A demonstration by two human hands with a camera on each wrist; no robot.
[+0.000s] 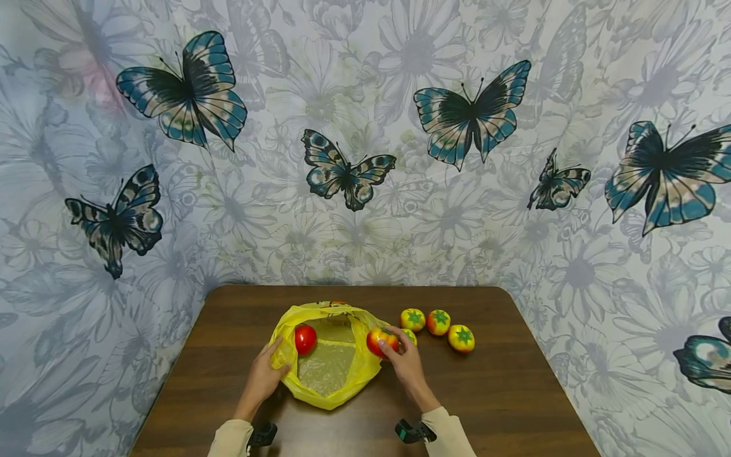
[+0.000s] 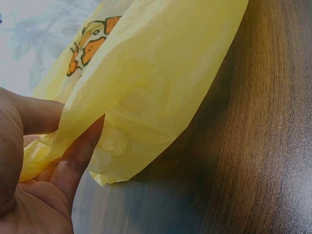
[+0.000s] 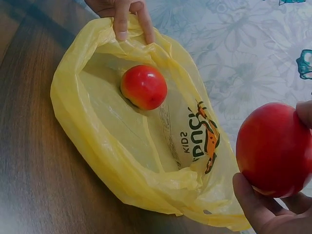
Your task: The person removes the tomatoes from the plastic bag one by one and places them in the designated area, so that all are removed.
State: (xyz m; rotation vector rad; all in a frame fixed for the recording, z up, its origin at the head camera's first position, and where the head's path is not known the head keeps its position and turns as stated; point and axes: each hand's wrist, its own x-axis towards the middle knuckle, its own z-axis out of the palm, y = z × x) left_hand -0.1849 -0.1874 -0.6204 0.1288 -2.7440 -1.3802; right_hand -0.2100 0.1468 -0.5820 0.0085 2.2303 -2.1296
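Note:
A yellow plastic bag point(image 1: 337, 400) lies on the table with its mouth spread wide. My left hand point(image 1: 265, 374) grips its left rim, the film pinched between thumb and fingers point(image 2: 78, 161) in the left wrist view. Inside the bag, near that hand, rests a shiny red tomato point(image 3: 144, 87). My right hand point(image 1: 407, 362) holds another tomato point(image 3: 273, 148), red with some yellow, between thumb and fingertips, at the bag's right rim. Just beyond this hand, one yellow-red tomato point(image 1: 410, 335) with a green leafy top is partly hidden by the fingers.
More yellow-red tomatoes with green star-shaped tops, such as the rightmost tomato point(image 1: 461, 339), sit on the brown wooden table point(image 1: 514, 393) right of the bag. Behind the table stands a wall point(image 1: 365, 241) with a flower and butterfly pattern.

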